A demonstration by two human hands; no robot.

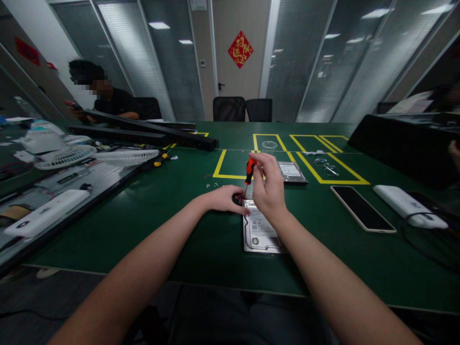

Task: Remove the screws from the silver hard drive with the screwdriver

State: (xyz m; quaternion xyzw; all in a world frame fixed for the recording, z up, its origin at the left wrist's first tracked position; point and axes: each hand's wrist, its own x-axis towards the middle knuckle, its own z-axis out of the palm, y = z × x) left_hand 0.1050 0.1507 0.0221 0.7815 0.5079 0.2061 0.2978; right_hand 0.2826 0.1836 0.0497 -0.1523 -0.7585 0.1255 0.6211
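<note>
A silver hard drive (261,232) with a white label lies flat on the green table before me. My right hand (268,184) is closed around the red and black handle of a small screwdriver (250,167), held nearly upright. Its thin shaft points down at the drive's far left corner; the tip's exact contact is hard to make out. At that same corner, my left hand (227,199) grips the drive, thumb on its top and fingers curled by the far edge. My right hand and forearm hide part of the drive's right side.
Another hard drive (293,171) lies beyond my right hand. Tiny screws (212,185) are scattered left of it. A phone (362,208), a white power strip (409,206) and glasses (326,166) lie right. Fan parts (64,153) crowd the left, near a seated person (117,103).
</note>
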